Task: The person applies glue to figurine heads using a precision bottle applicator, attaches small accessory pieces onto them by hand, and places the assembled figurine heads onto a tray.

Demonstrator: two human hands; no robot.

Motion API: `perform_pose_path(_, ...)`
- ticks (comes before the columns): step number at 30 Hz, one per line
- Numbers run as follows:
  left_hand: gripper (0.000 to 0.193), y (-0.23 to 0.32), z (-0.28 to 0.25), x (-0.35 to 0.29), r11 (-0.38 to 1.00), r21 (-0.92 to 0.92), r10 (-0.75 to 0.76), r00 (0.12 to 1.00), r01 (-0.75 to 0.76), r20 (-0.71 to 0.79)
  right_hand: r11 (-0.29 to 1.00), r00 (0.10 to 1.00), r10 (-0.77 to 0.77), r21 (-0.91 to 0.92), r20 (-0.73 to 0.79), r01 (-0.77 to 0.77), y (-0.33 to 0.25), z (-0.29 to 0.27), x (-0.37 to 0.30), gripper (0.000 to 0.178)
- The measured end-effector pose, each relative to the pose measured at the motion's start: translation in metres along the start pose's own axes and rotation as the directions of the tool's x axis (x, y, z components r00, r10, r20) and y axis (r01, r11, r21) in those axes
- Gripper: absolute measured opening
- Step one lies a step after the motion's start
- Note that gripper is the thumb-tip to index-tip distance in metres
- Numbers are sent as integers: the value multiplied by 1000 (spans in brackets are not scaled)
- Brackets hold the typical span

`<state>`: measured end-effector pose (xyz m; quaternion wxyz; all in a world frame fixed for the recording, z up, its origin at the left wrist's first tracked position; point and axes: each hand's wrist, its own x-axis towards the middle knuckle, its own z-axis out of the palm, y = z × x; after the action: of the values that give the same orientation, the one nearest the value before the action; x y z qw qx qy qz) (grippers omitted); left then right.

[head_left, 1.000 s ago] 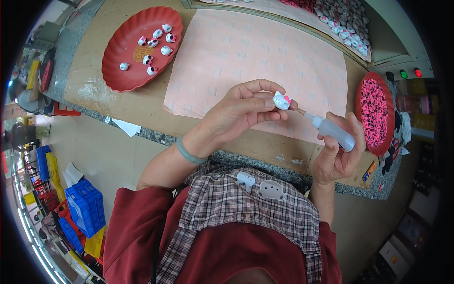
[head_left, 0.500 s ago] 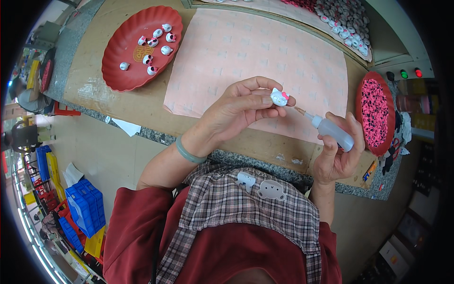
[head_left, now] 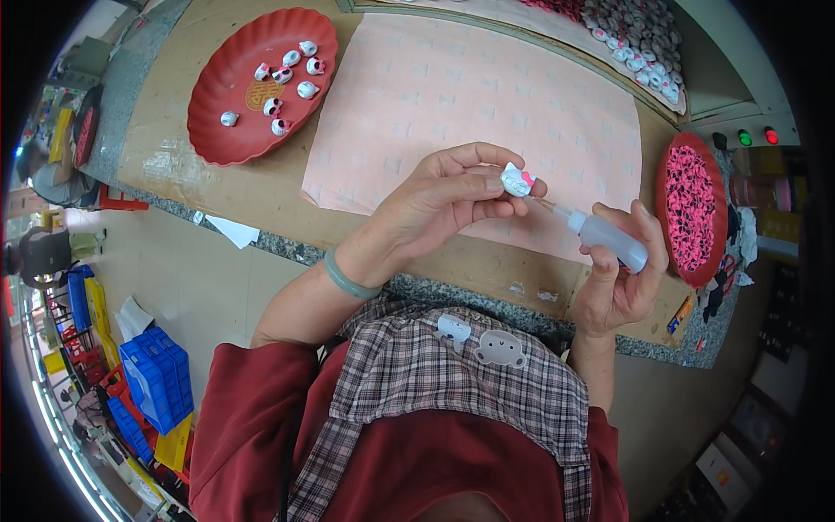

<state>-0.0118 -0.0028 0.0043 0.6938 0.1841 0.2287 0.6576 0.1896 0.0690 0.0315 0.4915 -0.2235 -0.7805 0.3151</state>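
Observation:
Between thumb and fingers, my left hand (head_left: 452,187) pinches a small white cat-head figurine (head_left: 517,180) with a pink bow, over the near part of a pale pink sheet (head_left: 470,96). My right hand (head_left: 628,270) is wrapped round a translucent squeeze bottle (head_left: 613,244). The bottle's thin nozzle points up and left, its tip close by the figurine's lower right side; whether they touch I cannot tell. At the right, a red dish (head_left: 665,187) is heaped with small pink and black pieces.
A scalloped red tray (head_left: 207,130) at the far left bears several small white pieces. Across the back runs a raised ledge (head_left: 557,45) with many white and grey pieces. An orange tube (head_left: 680,315) lies at the near right. Blue crates (head_left: 156,378) stand on the floor at left.
The bottle in my right hand has shifted slightly left, bringing its nozzle tip nearer the figurine. My left hand has barely moved and keeps its pinch.

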Motion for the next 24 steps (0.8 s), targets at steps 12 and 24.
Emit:
perform_pose_path(12,27,-2,-1,-2,1000,-19,-14,1000,14,-1,1000,1000,-5,10,-8,5,1,0,-2,50)
perform_pose_path(24,27,1,-1,0,1000,6,5,1000,-5,12,1000,1000,0,13,-15,1,0,1,0,50)
